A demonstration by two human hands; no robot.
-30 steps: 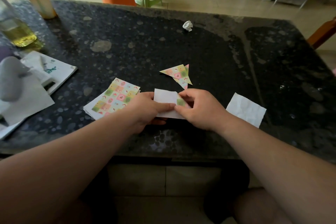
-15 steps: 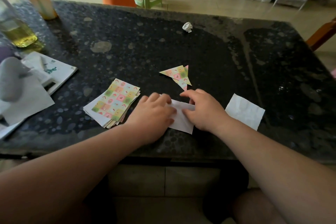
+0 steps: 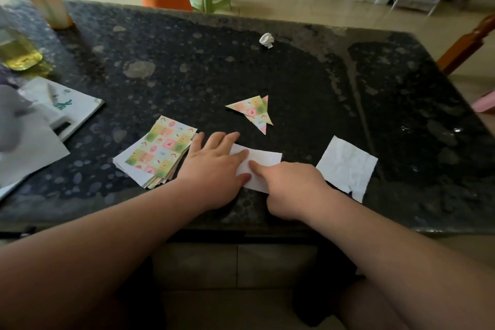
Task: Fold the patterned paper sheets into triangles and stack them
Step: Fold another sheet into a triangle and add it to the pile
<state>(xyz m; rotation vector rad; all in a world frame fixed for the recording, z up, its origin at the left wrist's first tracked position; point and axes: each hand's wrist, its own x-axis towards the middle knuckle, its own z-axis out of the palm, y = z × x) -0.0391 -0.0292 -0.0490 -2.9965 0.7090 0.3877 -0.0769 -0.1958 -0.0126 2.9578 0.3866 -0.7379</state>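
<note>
Near the front edge of the table, under both my hands, lies the sheet, white side up, a plain oblong. My left hand presses it with flat, straight fingers. My right hand presses with one straight forefinger, the rest curled, holding nothing. The patterned stack sits just left and the folded triangles beyond. Green print on the booklet is too blurred to read.

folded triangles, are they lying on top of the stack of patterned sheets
No, the folded triangles lie on the bare tabletop, apart from the stack of patterned sheets.
</note>
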